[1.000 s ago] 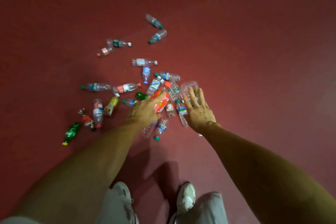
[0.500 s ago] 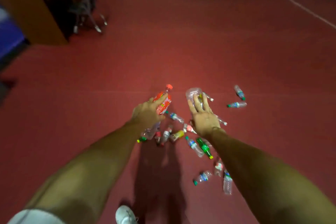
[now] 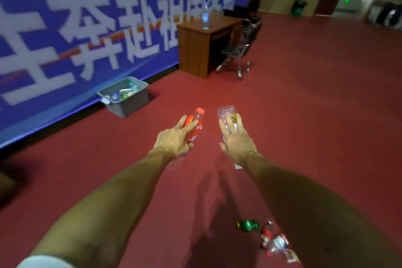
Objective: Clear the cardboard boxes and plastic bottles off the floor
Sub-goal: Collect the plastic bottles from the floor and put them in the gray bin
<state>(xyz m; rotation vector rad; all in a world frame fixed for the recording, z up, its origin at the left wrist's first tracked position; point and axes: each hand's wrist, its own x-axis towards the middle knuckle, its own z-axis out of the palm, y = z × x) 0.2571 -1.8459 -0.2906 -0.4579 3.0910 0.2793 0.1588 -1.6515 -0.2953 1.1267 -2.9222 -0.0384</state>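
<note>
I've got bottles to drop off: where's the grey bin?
Head view: the grey bin stands on the floor ahead and left of the left hand, against the blue banner, with the desk beyond it to the right.

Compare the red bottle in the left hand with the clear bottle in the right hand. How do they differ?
The red bottle has a red label and cap; the clear bottle is see-through, with no cap showing. The red bottle tilts rightward; the clear bottle points straight ahead. Both are held above the floor, in the left hand and right hand.
</note>
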